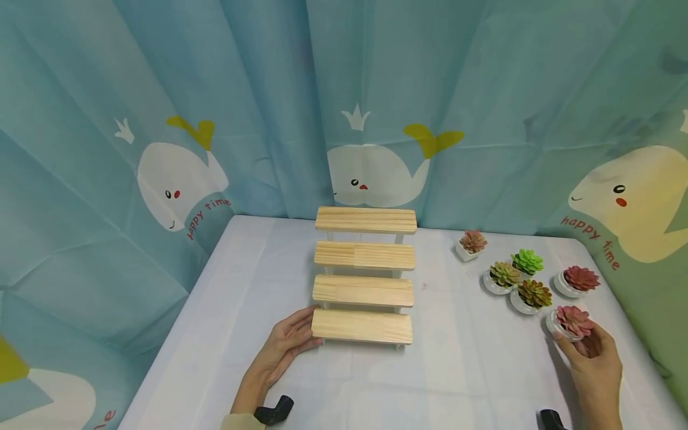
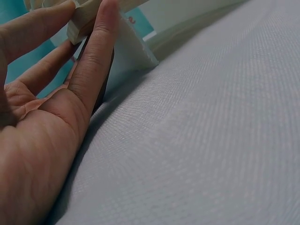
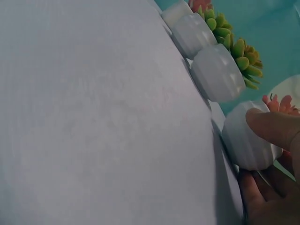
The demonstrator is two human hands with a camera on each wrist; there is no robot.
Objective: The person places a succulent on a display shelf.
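A four-step wooden display stand (image 1: 362, 325) with pale plank tops and white supports stands mid-table. My left hand (image 1: 287, 343) is at the left end of its lowest step; in the left wrist view, the thumb and fingers hold the plank end (image 2: 82, 23) between them. On the right, my right hand (image 1: 593, 364) grips a pink potted succulent (image 1: 574, 322) by its round white pot (image 3: 248, 136). In the right wrist view the thumb lies on the pot's side and other fingers are under and behind it.
Beyond the held pot stand a dark red succulent (image 1: 580, 279), an olive-brown one (image 1: 534, 294), a yellow-green one (image 1: 504, 275), a bright green one (image 1: 527, 261) and a pink one (image 1: 473, 242) in a square pot. A whale-print curtain (image 1: 279, 119) hangs behind the white-covered table (image 1: 457, 370).
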